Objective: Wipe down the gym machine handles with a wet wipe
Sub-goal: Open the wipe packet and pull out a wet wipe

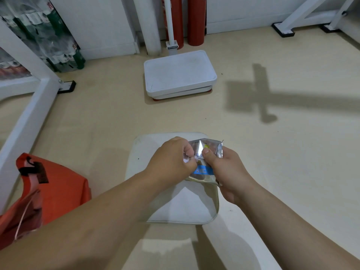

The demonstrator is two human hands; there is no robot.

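A silver wet wipe packet (pixel 207 161) with a blue label is held up in front of me over a white padded seat (pixel 181 207). My left hand (pixel 171 162) pinches the packet's left side with curled fingertips. My right hand (pixel 228 172) grips its right side, thumb pressed on the front. No wipe shows outside the packet. No machine handle is in view.
A white weighing scale (pixel 179 75) with an upright pole stands on the beige floor ahead. A white machine frame (pixel 25 117) runs along the left, another frame's feet (pixel 282 30) at the far right. An orange bag (pixel 48 191) lies at lower left. Red cylinders (pixel 195 20) lean at the back wall.
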